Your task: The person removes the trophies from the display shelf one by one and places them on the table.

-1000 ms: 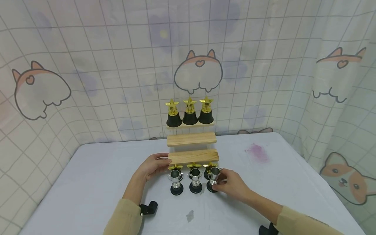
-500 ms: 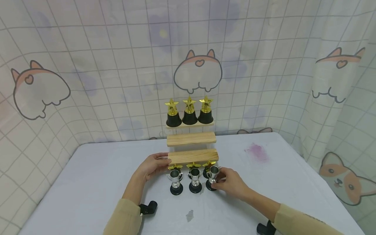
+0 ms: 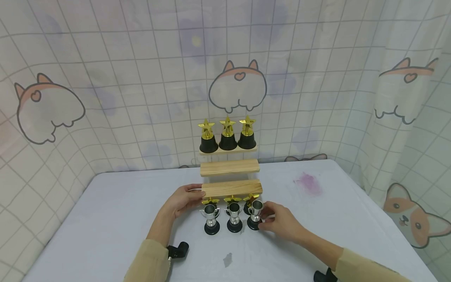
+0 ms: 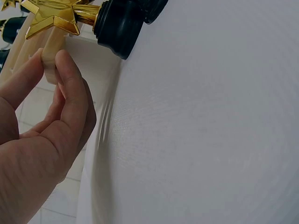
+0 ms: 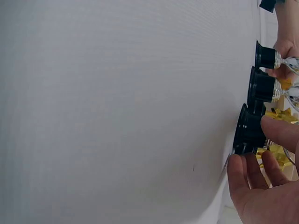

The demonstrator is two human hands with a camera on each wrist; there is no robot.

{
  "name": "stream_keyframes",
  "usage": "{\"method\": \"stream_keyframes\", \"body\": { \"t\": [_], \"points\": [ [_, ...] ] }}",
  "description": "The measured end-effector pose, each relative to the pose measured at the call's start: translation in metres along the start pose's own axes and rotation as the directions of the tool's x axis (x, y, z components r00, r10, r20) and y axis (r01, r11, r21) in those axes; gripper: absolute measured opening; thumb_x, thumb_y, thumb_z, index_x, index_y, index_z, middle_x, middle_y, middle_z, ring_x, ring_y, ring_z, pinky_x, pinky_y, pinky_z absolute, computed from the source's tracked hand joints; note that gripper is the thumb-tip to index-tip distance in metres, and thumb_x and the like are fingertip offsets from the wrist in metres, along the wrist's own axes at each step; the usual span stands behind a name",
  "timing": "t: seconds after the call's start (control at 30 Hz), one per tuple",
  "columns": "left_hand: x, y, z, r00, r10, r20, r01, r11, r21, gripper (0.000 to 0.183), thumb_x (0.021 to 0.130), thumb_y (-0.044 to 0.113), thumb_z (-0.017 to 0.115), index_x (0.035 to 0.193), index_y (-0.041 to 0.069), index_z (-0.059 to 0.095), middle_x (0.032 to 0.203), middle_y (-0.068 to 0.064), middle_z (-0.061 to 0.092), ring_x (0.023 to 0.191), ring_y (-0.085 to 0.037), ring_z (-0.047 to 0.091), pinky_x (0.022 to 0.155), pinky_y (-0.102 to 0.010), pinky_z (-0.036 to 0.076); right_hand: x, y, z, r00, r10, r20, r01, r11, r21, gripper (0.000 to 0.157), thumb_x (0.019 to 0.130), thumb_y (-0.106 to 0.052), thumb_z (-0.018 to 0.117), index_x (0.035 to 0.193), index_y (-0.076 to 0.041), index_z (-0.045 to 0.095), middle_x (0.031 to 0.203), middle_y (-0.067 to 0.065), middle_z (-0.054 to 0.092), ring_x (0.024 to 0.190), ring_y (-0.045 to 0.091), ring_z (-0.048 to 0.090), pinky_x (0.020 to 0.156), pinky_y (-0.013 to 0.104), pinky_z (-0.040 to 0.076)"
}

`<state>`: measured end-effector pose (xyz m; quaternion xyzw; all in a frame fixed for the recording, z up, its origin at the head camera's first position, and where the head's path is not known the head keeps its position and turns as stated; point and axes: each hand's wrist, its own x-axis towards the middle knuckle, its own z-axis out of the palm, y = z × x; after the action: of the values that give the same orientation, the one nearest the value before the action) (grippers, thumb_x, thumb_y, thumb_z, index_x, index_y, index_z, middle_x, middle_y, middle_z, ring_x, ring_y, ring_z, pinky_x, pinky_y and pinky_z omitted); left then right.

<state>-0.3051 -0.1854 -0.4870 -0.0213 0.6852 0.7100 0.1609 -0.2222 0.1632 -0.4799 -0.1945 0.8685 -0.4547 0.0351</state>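
My left hand (image 3: 182,201) pinches the left end of the lowest wooden shelf board (image 3: 232,188) between thumb and fingers; the left wrist view shows this grip beside a gold star trophy (image 4: 55,19). My right hand (image 3: 283,224) is at the rightmost silver trophy cup (image 3: 256,208), thumb and fingers about its black base (image 5: 250,127). Two more silver cups, the left cup (image 3: 210,220) and the middle cup (image 3: 234,219), stand upright in line with it. Behind the cups, under the board, several gold star trophies (image 3: 232,199) are partly hidden.
Three gold star trophies on black bases (image 3: 228,139) stand on the top shelf (image 3: 229,151). The middle shelf board (image 3: 230,167) bears nothing. White cloth covers the table (image 3: 123,211); a patterned curtain (image 3: 141,98) hangs behind.
The rightmost silver cup has moved slightly back, away from me. My right thumb has shifted a little right along its base. The left hand stays on the board.
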Motion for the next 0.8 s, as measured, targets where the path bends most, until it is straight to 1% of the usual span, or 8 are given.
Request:
{"method": "stream_keyframes", "body": {
  "t": [0.2, 0.37, 0.43, 0.57, 0.7, 0.8],
  "points": [
    [0.0, -0.001, 0.0, 1.0, -0.007, -0.004, 0.007, 1.0, -0.006, 0.059, 0.095, 0.004, 0.072, 0.145, -0.012, 0.044, 0.123, -0.022, 0.066, 0.095, -0.018, 0.07, 0.083, -0.029, 0.059, -0.002, -0.003, -0.015, 1.0, 0.009, -0.009, -0.009, 1.0, -0.005, 0.031, 0.083, 0.001, 0.082, 0.109, -0.002, 0.066, 0.105, 0.009, 0.068, 0.101, 0.029, 0.066, 0.088, 0.04, 0.059],
    [0.0, -0.001, -0.001, 1.0, -0.01, 0.002, 0.01, 1.0, -0.011, 0.06, 0.095, 0.004, 0.072, 0.145, -0.012, 0.044, 0.123, -0.023, 0.065, 0.094, -0.019, 0.07, 0.082, -0.028, 0.059, 0.003, -0.006, -0.032, 0.999, 0.005, -0.032, -0.006, 1.0, -0.026, 0.028, 0.086, 0.002, 0.079, 0.112, 0.0, 0.066, 0.109, 0.013, 0.069, 0.102, 0.028, 0.066, 0.087, 0.038, 0.059],
    [0.0, -0.001, -0.001, 1.0, -0.009, 0.004, 0.009, 1.0, -0.011, 0.06, 0.095, 0.004, 0.072, 0.145, -0.012, 0.044, 0.123, -0.023, 0.065, 0.094, -0.018, 0.07, 0.081, -0.028, 0.059, 0.006, -0.008, -0.039, 0.999, 0.0, -0.052, -0.002, 0.999, -0.036, 0.027, 0.087, 0.003, 0.078, 0.112, -0.001, 0.067, 0.11, 0.014, 0.069, 0.102, 0.028, 0.066, 0.087, 0.037, 0.059],
    [0.0, 0.0, -0.001, 1.0, -0.003, 0.005, 0.003, 1.0, -0.003, 0.058, 0.096, 0.004, 0.071, 0.145, -0.012, 0.044, 0.123, -0.023, 0.065, 0.093, -0.018, 0.07, 0.081, -0.028, 0.059, 0.015, -0.015, -0.055, 0.995, -0.009, -0.095, 0.005, 0.999, -0.049, 0.027, 0.089, 0.001, 0.077, 0.113, -0.002, 0.067, 0.11, 0.01, 0.069, 0.103, 0.027, 0.067, 0.088, 0.038, 0.059],
    [0.001, 0.0, -0.001, 1.0, -0.003, 0.007, 0.003, 1.0, 0.005, 0.059, 0.096, 0.004, 0.071, 0.145, -0.012, 0.044, 0.125, -0.023, 0.064, 0.095, -0.018, 0.069, 0.082, -0.028, 0.059, 0.027, -0.028, -0.071, 0.992, -0.031, -0.125, 0.029, 0.999, -0.017, 0.029, 0.091, -0.002, 0.076, 0.117, 0.002, 0.065, 0.111, 0.011, 0.068, 0.106, 0.03, 0.066, 0.09, 0.04, 0.058],
    [0.002, 0.0, -0.001, 1.0, -0.011, 0.005, 0.011, 1.0, 0.002, 0.059, 0.095, 0.004, 0.072, 0.145, -0.011, 0.045, 0.125, -0.023, 0.064, 0.097, -0.019, 0.069, 0.084, -0.029, 0.059, 0.036, -0.039, -0.082, 0.989, -0.037, -0.146, 0.037, 0.999, -0.002, 0.03, 0.092, -0.003, 0.076, 0.119, 0.002, 0.064, 0.113, 0.013, 0.067, 0.107, 0.031, 0.065, 0.091, 0.039, 0.058]
  ]
}}
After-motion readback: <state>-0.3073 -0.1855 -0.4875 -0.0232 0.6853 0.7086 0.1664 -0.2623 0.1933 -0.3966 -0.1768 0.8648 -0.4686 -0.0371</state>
